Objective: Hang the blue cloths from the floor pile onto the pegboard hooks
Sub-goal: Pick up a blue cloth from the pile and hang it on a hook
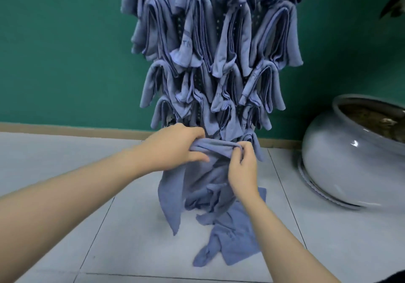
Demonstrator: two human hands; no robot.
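- A person's left hand (175,148) reaches in from the lower left, its grip closed on the left end of a bunched blue cloth (210,148): fingers curl over the top of the fold, the thumb lies beneath it.
- Below that grip, a long tail of the same cloth hangs toward the tiled floor (65,162).
- The held fold stretches level between the two grips, just in front of the lowest row of hanging cloths (210,48).
- Above both grips, those cloths drape in overlapping tiers over a dark pegboard (196,81), only slivers of which show between them; the hooks themselves are hidden by fabric.
- The right hand (243,169) comes up from the lower right, its grip narrow, fingertips pinching the right end of the fold.
- Beneath and slightly right of the right-hand grip, the floor pile (232,236) of loose blue cloths lies crumpled on the tiles at the foot of the board.
- Well to the right of both grips, a round pale glazed pot (350,169) stands on the floor against the green wall (61,52).
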